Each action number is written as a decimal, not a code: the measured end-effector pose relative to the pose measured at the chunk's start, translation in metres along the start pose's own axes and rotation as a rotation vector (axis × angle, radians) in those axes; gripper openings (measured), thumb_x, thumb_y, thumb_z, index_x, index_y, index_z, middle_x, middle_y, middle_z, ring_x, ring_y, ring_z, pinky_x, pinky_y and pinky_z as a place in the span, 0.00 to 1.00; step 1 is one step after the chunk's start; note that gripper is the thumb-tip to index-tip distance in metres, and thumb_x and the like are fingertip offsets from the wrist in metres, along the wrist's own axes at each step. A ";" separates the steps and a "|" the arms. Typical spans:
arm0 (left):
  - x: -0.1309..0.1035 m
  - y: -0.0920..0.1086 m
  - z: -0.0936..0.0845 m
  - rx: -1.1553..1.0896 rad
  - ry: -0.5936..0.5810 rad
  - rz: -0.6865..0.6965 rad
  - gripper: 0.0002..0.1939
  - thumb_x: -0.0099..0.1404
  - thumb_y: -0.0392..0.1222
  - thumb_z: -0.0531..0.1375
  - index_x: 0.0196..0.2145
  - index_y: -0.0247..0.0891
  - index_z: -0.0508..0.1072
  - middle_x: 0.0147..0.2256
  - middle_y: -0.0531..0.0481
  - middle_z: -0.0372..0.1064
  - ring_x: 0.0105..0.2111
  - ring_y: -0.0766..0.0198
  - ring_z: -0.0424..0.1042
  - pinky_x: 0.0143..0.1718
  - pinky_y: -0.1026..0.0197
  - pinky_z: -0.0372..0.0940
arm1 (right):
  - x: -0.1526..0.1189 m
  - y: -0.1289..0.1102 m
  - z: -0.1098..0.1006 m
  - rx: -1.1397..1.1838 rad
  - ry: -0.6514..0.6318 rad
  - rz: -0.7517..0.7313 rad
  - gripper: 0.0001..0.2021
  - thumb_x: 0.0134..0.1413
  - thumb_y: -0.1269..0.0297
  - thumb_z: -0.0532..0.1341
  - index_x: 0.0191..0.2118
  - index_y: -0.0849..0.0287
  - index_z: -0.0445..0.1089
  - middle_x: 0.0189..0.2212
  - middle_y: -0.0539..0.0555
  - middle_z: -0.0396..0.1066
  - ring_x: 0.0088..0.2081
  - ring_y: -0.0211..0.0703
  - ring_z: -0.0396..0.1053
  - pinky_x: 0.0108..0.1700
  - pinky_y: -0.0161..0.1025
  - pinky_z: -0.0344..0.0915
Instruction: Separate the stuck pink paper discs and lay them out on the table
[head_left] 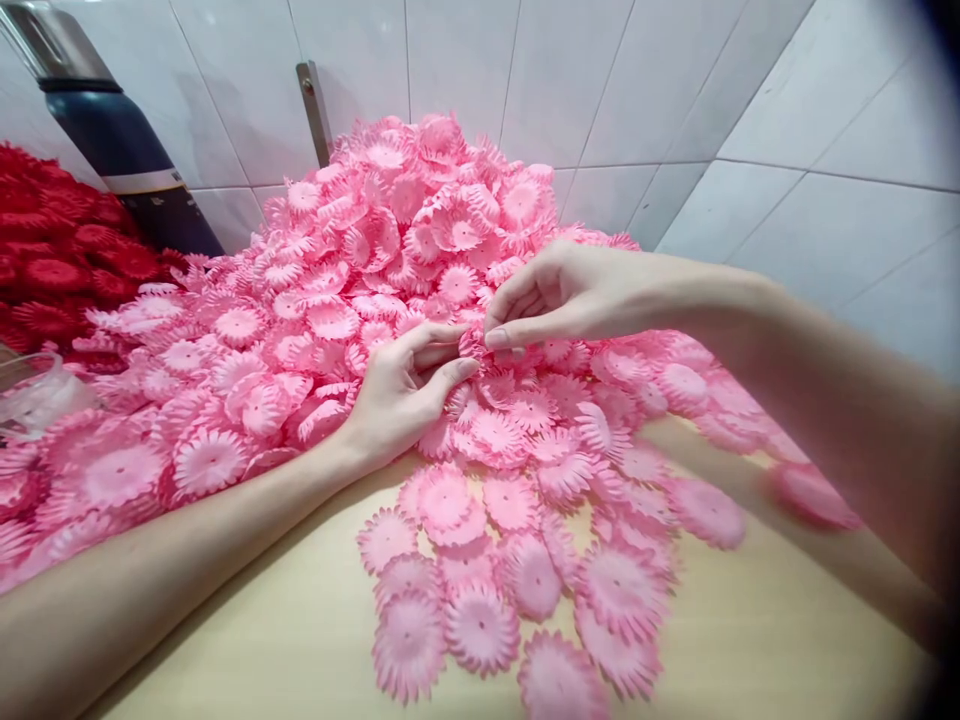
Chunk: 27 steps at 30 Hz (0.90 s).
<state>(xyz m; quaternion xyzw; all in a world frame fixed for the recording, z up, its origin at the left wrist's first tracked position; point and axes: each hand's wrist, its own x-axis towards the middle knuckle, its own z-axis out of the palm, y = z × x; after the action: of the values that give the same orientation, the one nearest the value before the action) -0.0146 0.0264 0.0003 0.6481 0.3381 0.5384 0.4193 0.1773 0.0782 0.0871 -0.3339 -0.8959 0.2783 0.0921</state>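
1. While the left hand [401,395] pinches a small crumpled pink flower [471,343] between thumb and forefinger, the right hand [574,295] meets it from 2 o'clock, its thumb and finger drawn close together on the same flower's edge.
2. That flower sits at the centre of the view, just above the loose flowers.
3. At 10 o'clock from the hands leans a dark blue bottle [120,140] with a silver top; what it holds cannot be seen.
4. At 9 o'clock, by the view's edge, a clear plastic tub [45,395] stands among flowers; its contents are too unclear to tell.
5. A pink heap [352,290] rises toward 12 o'clock, and a red heap [52,280] lies between 9 and 10.
6. Toward 6 o'clock, flat pink flowers [480,628] overlap on the pale table [262,610].
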 end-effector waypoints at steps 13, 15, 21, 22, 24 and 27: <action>0.002 0.010 -0.004 -0.069 -0.117 -0.202 0.14 0.60 0.48 0.62 0.33 0.31 0.76 0.29 0.49 0.75 0.28 0.69 0.72 0.31 0.69 0.68 | 0.002 -0.007 0.005 -0.041 -0.128 -0.034 0.14 0.50 0.52 0.64 0.32 0.60 0.75 0.22 0.49 0.68 0.24 0.34 0.62 0.22 0.33 0.55; 0.002 0.007 -0.004 -0.075 -0.112 -0.177 0.15 0.61 0.48 0.61 0.34 0.32 0.77 0.31 0.48 0.75 0.30 0.69 0.73 0.34 0.67 0.69 | 0.001 -0.006 0.003 -0.035 -0.131 -0.038 0.15 0.52 0.52 0.63 0.34 0.60 0.75 0.21 0.48 0.67 0.23 0.33 0.60 0.21 0.33 0.53; 0.003 -0.002 -0.006 -0.115 -0.040 -0.055 0.25 0.50 0.39 0.70 0.47 0.37 0.74 0.43 0.46 0.75 0.42 0.60 0.75 0.43 0.60 0.71 | 0.001 -0.005 0.002 0.004 -0.091 -0.057 0.17 0.54 0.50 0.61 0.34 0.62 0.74 0.21 0.48 0.64 0.22 0.31 0.58 0.21 0.32 0.51; 0.003 -0.003 -0.007 -0.141 -0.062 -0.053 0.25 0.49 0.38 0.70 0.46 0.36 0.74 0.42 0.46 0.76 0.41 0.59 0.76 0.43 0.59 0.72 | 0.001 -0.004 0.002 0.015 -0.102 -0.062 0.17 0.54 0.50 0.61 0.34 0.61 0.74 0.22 0.49 0.65 0.22 0.31 0.58 0.21 0.32 0.51; 0.003 -0.004 -0.007 -0.192 -0.124 -0.064 0.21 0.50 0.37 0.69 0.44 0.35 0.74 0.38 0.47 0.77 0.39 0.60 0.77 0.42 0.60 0.72 | 0.001 0.000 0.002 0.036 -0.133 -0.078 0.17 0.54 0.51 0.61 0.34 0.61 0.75 0.21 0.48 0.64 0.22 0.31 0.58 0.20 0.32 0.50; 0.002 -0.002 -0.008 -0.233 -0.168 -0.108 0.18 0.53 0.37 0.68 0.43 0.34 0.74 0.35 0.47 0.78 0.37 0.60 0.78 0.41 0.61 0.73 | 0.002 0.007 0.003 0.095 -0.188 -0.156 0.16 0.57 0.53 0.60 0.37 0.62 0.75 0.22 0.49 0.64 0.23 0.31 0.57 0.21 0.32 0.49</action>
<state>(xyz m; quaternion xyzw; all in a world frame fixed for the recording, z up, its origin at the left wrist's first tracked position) -0.0219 0.0301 0.0000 0.6186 0.2714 0.4947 0.5468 0.1788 0.0827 0.0801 -0.2308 -0.9097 0.3425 0.0447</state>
